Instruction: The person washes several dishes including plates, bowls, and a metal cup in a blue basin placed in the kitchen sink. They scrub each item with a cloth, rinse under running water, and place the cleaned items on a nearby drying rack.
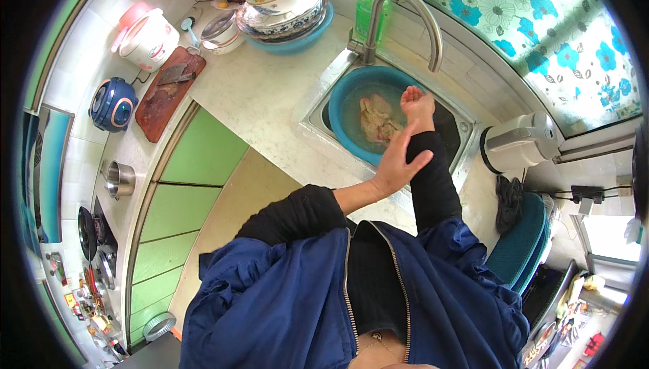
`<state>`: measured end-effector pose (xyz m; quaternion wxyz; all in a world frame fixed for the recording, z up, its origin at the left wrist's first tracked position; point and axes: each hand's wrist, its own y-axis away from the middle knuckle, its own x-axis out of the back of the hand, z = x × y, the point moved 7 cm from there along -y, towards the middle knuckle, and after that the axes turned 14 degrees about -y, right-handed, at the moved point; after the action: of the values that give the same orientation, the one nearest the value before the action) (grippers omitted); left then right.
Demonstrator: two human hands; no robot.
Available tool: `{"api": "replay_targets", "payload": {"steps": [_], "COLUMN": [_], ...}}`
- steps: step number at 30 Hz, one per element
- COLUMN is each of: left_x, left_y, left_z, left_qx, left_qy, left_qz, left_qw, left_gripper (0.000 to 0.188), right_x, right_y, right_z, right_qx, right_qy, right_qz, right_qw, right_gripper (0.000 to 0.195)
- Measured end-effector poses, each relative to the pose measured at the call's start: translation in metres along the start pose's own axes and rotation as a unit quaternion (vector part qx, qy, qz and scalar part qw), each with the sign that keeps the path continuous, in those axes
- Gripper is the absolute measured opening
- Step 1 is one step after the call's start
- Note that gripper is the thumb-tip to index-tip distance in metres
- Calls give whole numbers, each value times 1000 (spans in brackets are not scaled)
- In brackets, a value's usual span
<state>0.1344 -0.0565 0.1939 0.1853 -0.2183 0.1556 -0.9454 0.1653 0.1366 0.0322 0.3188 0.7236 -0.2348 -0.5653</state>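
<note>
A teal plastic basin (340,134) of cloudy water stands in the steel sink (465,126). A pale, wrinkled lump of what looks like raw meat (377,115) lies in the water. My right hand (418,106) is above the basin's right side, palm up, fingers slightly curled and holding nothing. My left hand (400,162) is at the basin's near rim, thumb spread from the fingers, against the black cuff of my right sleeve (430,166). Whether it pinches the cloth is hard to see. The curved steel faucet (372,29) rises behind the basin.
A green pump bottle (364,11) stands behind the faucet. An electric kettle (519,140) is right of the sink. Stacked bowls (289,47) stand at the back left. Farther left, a cleaver (175,76) lies on a reddish cutting board (154,110), beside a blue rice cooker (114,105).
</note>
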Motion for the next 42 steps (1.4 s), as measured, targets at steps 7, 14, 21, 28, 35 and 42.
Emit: {"api": "replay_targets", "payload": {"steps": [7, 14, 21, 28, 35, 42], "left_x": [-26, 4, 89, 157, 181, 154], "left_y": [-13, -44, -17, 30, 39, 21], "left_z": [33, -13, -149, -215, -247, -233], "left_qx": [27, -69, 241, 304, 297, 308], "left_qy": [18, 0, 169, 186, 160, 178], "left_qz": [-156, -256, -167, -90, -50, -122], "left_qw": [987, 964, 941, 930, 940, 927], "left_gripper": [36, 54, 46, 36, 34, 37], "right_x": [-72, -113, -332, -363, -348, -331], "right_y": [97, 15, 55, 15, 10, 15], "right_z": [9, -60, -31, 94, 105, 105], "right_qx": [584, 397, 523, 212, 117, 21], "right_qy": [635, 864, 704, 852, 850, 713], "right_qz": [-398, -169, -405, -402, -413, -440], "right_qw": [312, 260, 259, 259, 305, 546], "right_gripper": [9, 21, 31, 59, 57, 48]}}
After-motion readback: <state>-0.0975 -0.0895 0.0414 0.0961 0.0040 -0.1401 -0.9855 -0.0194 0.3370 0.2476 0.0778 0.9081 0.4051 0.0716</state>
